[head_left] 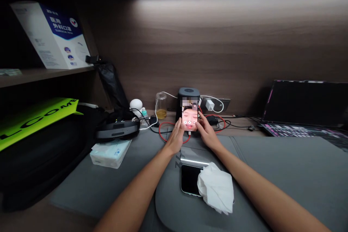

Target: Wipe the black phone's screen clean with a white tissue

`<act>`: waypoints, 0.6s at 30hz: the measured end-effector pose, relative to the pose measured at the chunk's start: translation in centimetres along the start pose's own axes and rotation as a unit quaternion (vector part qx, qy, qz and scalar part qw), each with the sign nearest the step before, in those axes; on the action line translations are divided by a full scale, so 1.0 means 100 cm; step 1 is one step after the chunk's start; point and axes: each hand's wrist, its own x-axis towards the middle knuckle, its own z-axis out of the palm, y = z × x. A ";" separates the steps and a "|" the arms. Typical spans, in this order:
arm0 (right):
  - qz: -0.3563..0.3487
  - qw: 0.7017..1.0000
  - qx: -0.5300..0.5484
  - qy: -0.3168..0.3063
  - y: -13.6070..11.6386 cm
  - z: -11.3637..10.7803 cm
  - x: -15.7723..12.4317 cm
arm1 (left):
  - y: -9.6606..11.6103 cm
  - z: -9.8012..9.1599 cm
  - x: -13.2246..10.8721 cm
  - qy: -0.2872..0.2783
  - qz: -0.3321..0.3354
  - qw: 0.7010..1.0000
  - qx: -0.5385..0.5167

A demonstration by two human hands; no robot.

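Observation:
A lit smartphone [187, 120] stands upright between my two hands, in front of a dark rounded box-shaped device [188, 91]. Its screen shows a person's picture with several round buttons. My left hand [175, 138] grips its left edge, the fingers laid along the side. On the opposite edge, my right hand [207, 132] has its thumb by the lower screen corner and its fingers behind. A red cable [163, 134] runs to a white plug at the phone's bottom. Between my forearms lies a second phone [189, 180] with a dark screen, partly covered by a crumpled white tissue [216, 187].
At left are a tissue pack [111, 153], a dark headset-like device [118, 130] and a glass jar [161, 106]. A mask box [54, 36] stands on the shelf. A white charger [210, 105] sits in the wall socket; an open laptop [307, 105] is at right.

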 end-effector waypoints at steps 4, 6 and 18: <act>0.002 0.999 0.041 -0.020 -0.003 0.002 -0.001 | -0.003 0.000 0.000 -0.020 0.034 0.999 -0.037; 0.015 0.996 0.086 -0.026 -0.005 0.003 -0.002 | -0.002 0.000 0.000 -0.034 0.045 0.997 -0.054; 0.122 0.955 0.259 0.079 -0.024 0.005 -0.027 | 0.029 0.037 0.035 -0.123 0.024 0.990 -0.067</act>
